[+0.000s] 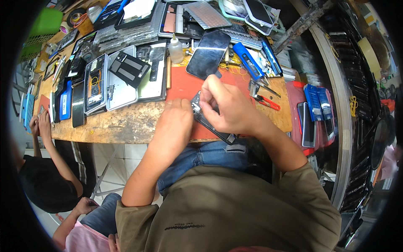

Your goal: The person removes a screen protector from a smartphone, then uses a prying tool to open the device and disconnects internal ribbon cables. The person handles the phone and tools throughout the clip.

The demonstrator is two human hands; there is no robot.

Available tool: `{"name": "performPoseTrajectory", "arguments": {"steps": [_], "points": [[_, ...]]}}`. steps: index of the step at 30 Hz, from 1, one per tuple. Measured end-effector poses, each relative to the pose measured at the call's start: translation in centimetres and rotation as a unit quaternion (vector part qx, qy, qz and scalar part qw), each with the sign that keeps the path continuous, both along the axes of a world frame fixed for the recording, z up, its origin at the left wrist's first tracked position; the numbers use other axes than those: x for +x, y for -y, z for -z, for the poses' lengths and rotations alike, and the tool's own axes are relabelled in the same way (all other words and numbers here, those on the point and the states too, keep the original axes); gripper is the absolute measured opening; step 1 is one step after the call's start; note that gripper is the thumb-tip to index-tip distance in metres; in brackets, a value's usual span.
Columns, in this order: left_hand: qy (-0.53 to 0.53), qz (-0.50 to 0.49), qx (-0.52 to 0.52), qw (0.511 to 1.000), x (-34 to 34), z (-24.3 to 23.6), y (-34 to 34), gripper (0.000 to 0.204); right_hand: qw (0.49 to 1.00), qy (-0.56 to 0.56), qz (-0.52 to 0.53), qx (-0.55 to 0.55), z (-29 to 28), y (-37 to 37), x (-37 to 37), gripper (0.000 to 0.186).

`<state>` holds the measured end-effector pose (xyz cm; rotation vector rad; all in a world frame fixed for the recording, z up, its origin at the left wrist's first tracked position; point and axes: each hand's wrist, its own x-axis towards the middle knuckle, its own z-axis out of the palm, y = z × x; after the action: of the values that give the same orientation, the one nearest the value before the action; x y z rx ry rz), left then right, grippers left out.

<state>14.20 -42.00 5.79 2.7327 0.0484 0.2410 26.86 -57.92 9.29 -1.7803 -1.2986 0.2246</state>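
An opened phone [219, 131], dark with its inner parts bare at the far end, lies slanted on a red mat [178, 88] at the bench edge. My left hand [178, 116] is closed against the phone's left edge, its fingertips pointing down and partly hidden. Over the upper part of the phone, my right hand [224, 104] is closed in a pinch. Whatever its fingers hold is hidden or too small to make out. Just beyond my hands, a dark phone screen [208, 54] leans on the clutter at the back of the mat.
Left of the mat are an open white case [122, 98] and a loose dark panel [129, 68]. A squeeze bottle [176, 51], a blue tool [248, 61] and red-handled pliers [268, 103] lie around it. At far left, another person's hands [40, 124] work at the bench.
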Motion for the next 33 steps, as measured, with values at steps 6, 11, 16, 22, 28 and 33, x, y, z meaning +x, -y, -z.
{"name": "performPoseTrajectory", "arguments": {"steps": [6, 11, 16, 22, 28, 33], "points": [[0.009, -0.004, -0.012, 1.0, -0.3, -0.2, -0.2, 0.012, 1.0, 0.025, -0.018, 0.002, 0.5, 0.0, -0.3, 0.025], [0.019, -0.027, 0.011, 0.999, 0.0, 0.2, 0.8, 0.012, 0.994, 0.102, -0.013, -0.024, 0.1, 0.1, -0.8, 0.02], [0.033, -0.033, -0.018, 0.999, 0.2, 0.4, 0.7, 0.015, 0.988, 0.145, -0.024, -0.05, -0.6, 0.3, -1.0, 0.02], [0.055, -0.082, -0.245, 0.965, -1.5, -0.4, -1.5, 0.01, 0.978, 0.205, -0.03, -0.009, -0.6, -0.1, -0.7, 0.025], [0.195, -0.291, -0.015, 0.936, -3.2, -2.5, -11.7, 0.008, 0.981, 0.191, -0.025, -0.012, -0.3, -0.3, -1.0, 0.029], [0.203, -0.287, 0.083, 0.933, -3.4, -2.1, -12.0, 0.012, 0.991, 0.122, -0.055, 0.008, -0.2, 0.2, -0.6, 0.031]]}}
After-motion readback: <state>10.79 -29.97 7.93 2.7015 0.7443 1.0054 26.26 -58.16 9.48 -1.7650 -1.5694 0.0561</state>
